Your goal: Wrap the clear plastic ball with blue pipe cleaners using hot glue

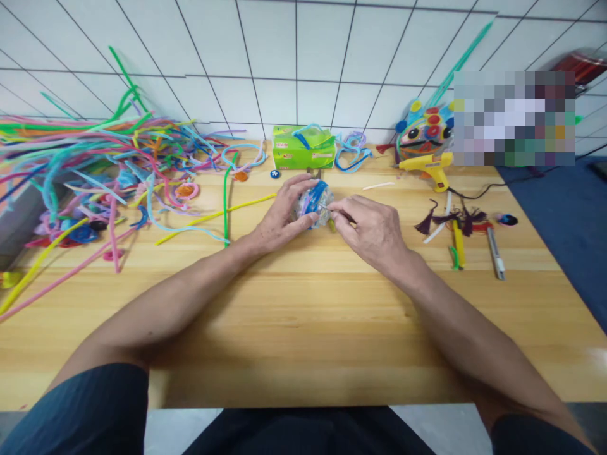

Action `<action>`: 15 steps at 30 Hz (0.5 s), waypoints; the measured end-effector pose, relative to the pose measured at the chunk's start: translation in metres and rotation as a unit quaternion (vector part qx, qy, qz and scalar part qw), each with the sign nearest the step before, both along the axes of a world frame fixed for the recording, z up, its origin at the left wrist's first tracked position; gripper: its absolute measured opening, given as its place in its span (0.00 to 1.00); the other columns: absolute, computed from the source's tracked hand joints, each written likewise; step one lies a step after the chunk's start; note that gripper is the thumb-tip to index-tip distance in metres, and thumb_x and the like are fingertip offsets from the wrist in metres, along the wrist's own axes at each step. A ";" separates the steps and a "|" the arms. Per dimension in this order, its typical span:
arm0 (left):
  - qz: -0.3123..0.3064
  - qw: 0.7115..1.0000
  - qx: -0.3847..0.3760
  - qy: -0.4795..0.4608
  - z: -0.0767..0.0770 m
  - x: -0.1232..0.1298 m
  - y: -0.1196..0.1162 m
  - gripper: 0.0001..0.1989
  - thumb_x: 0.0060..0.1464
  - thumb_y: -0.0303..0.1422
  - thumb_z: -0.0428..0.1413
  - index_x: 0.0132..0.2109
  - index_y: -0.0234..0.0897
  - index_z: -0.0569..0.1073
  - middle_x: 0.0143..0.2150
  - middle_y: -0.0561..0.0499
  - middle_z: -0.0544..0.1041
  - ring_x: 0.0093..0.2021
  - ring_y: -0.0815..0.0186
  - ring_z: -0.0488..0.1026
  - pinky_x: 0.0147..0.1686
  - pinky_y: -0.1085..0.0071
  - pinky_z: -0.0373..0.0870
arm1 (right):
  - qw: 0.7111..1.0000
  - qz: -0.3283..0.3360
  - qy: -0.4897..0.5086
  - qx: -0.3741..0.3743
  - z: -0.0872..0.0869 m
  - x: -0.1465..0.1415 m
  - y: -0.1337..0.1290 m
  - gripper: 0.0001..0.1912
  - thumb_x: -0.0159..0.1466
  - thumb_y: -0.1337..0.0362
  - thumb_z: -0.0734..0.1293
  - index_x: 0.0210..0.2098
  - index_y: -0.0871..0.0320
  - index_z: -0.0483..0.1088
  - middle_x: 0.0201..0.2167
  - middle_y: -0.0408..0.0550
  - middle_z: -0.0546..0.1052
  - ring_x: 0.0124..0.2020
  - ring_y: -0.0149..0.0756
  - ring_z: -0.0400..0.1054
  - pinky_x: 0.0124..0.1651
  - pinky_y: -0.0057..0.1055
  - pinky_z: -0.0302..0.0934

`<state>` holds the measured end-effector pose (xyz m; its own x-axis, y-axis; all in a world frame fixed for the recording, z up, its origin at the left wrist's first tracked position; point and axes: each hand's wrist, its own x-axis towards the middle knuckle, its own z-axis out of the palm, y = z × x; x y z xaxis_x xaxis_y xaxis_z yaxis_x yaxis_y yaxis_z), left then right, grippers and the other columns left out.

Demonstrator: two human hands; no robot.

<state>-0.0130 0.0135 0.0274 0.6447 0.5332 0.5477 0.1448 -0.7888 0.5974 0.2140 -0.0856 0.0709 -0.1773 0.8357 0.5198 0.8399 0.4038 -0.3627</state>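
In the head view, a round bundle of clear, glossy pieces [313, 201] with a blue band across it sits in the middle of the table. My left hand [284, 218] grips it from the left, fingers over the far side and thumb on the near side. My right hand [374, 230] is closed in a pinch on a thin dark tool [349, 218], whose tip meets the bundle's right side. The tool's exact kind cannot be made out. A small yellowish piece [332, 225] shows just below the bundle.
Colourful pipe cleaners [118, 151] heap up at the left. Behind my hands stands a green box [303, 148]. A yellow hot glue gun [431, 169], dark tassels [472, 220] and a utility knife [496, 253] lie right, near a decorated mask-like craft [422, 133]. A tiled wall [313, 57] borders the table.
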 end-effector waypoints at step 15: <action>0.005 1.000 0.001 0.005 -0.003 0.001 0.001 0.31 0.75 0.52 0.55 0.76 0.47 0.62 0.77 0.38 0.65 0.80 0.48 0.60 0.79 0.42 0.60 | 0.991 0.019 0.110 -0.077 0.006 0.002 0.004 0.08 0.69 0.67 0.70 0.42 0.52 0.83 0.33 0.43 0.85 0.30 0.35 0.75 0.36 0.33 0.65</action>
